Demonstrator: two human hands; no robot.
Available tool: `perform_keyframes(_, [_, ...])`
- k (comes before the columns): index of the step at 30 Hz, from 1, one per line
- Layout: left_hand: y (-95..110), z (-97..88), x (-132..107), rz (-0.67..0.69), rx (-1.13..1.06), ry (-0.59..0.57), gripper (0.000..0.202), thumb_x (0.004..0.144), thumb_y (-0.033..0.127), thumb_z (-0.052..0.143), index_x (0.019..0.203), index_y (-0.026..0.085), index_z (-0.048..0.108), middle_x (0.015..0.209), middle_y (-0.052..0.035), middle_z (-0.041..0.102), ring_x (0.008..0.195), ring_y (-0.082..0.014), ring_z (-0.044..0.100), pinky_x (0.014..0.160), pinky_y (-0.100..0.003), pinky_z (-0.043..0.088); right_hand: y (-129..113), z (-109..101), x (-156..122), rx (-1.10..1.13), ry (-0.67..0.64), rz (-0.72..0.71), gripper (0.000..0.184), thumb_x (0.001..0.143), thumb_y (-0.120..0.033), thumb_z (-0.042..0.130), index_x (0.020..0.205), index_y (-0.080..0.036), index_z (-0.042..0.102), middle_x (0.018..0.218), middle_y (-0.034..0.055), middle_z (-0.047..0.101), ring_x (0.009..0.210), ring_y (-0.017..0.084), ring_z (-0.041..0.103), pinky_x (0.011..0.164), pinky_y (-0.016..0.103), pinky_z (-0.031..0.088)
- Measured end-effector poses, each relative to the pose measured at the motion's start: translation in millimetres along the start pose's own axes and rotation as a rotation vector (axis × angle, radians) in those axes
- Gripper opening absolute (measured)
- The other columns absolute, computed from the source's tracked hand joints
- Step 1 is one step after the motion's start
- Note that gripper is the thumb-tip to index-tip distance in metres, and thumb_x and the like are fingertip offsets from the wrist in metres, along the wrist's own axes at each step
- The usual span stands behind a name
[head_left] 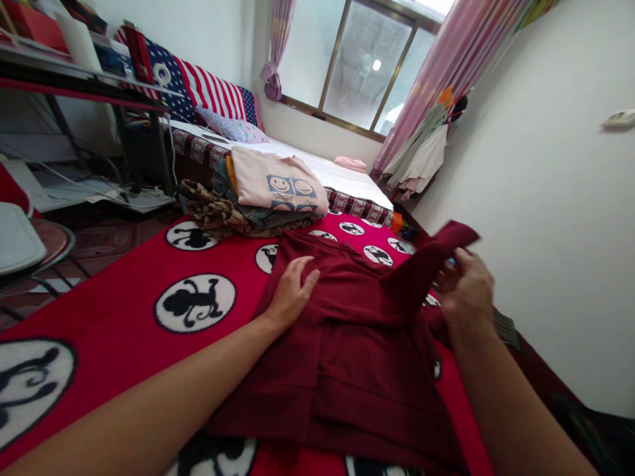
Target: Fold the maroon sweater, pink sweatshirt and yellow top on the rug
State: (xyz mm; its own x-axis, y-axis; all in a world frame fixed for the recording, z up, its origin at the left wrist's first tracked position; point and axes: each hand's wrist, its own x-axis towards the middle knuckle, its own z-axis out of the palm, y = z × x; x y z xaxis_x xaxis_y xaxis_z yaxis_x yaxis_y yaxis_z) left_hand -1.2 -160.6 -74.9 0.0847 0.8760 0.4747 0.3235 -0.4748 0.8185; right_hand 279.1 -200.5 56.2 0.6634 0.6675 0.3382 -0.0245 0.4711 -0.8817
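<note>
From here I have my left hand (292, 295) lying open and flat, fingers spread, pressing down on a dark red knit garment (342, 377), while my right hand (466, 291) is narrow, its fingers curled in a pinch around a raised flap of that same cloth, out toward the right of the view. The garment lies bunched in layers on a red blanket (99, 311) printed with white discs and black monkey silhouettes. For work like this, I find it best to keep the flat palm light and steady, so the layers beneath don't creep, and to lift the flap slowly by its edge rather than tugging it across the pile. Counting: two hands, one garment between them, and one stack of clothes (233, 198) further up the blanket, with at least three pieces: a pink smiley-face T-shirt (270, 182) on top, with denim (255, 217) and patterned cloth (211, 211) beneath. I make out about a dozen monkey discs, several cut off. Beyond lie one pillow (231, 125), one window (367, 66) and two pink curtains (446, 66).
</note>
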Motion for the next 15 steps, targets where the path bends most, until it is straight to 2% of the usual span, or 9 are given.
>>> perform_keyframes(2, [-9,-8.5,8,-0.118,-0.212,0.213,0.046,0.097,0.044,0.038,0.132,0.015,0.047,0.133,-0.0164,0.054,0.116,-0.0225,0.059,0.099,-0.038,0.048,5,31,-36,-0.260,-0.432,-0.034,0.022,0.079,-0.035,0.066,0.096,-0.020,0.066,0.112,0.0058,0.066,0.086,0.017,0.067,0.069,0.029,0.056])
perform_keyframes(4, [-20,-15.8,16,-0.252,-0.354,0.317,0.046,0.096,0.045,0.038,0.131,0.016,0.043,0.130,-0.0175,0.054,0.108,-0.0224,0.062,0.088,-0.036,0.054,19,47,-65,-0.442,-0.591,-0.167,0.024,0.083,-0.040,0.063,0.096,-0.020,0.068,0.120,0.0085,0.064,0.098,0.021,0.066,0.077,0.032,0.055])
perform_keyframes(6, [-30,-19.5,21,-0.341,-0.428,0.334,0.047,0.094,0.044,0.043,0.131,0.015,0.041,0.126,-0.0189,0.055,0.103,-0.0228,0.064,0.080,-0.035,0.057,39,45,-79,-0.566,-0.584,-0.300,0.022,0.084,-0.039,0.060,0.091,-0.020,0.069,0.116,0.0101,0.066,0.103,0.023,0.064,0.080,0.033,0.055])
perform_keyframes(8, [-36,-18.7,23,-0.338,-0.412,0.317,0.050,0.089,0.039,0.054,0.130,0.015,0.042,0.122,-0.0186,0.057,0.100,-0.0225,0.065,0.080,-0.035,0.057,62,33,-79,-0.650,-0.526,-0.361,0.020,0.085,-0.036,0.058,0.090,-0.019,0.068,0.111,0.0108,0.067,0.104,0.023,0.063,0.080,0.034,0.054])
perform_keyframes(11, [-37,-13.0,22,-0.262,-0.261,0.268,0.051,0.079,0.031,0.066,0.124,0.015,0.049,0.115,-0.0161,0.062,0.094,-0.0214,0.067,0.085,-0.038,0.055,92,7,-63,-0.756,-0.406,-0.345,0.022,0.083,-0.034,0.056,0.094,-0.017,0.067,0.103,0.0114,0.068,0.096,0.023,0.064,0.082,0.037,0.054])
perform_keyframes(15, [-35,-8.6,21,-0.206,-0.004,0.162,0.055,0.074,0.027,0.072,0.125,0.015,0.053,0.112,-0.0152,0.066,0.093,-0.0237,0.067,0.085,-0.040,0.054,109,-14,-34,-0.967,-0.338,-0.285,0.027,0.077,-0.031,0.056,0.097,-0.016,0.066,0.098,0.0101,0.067,0.080,0.021,0.065,0.082,0.038,0.052])
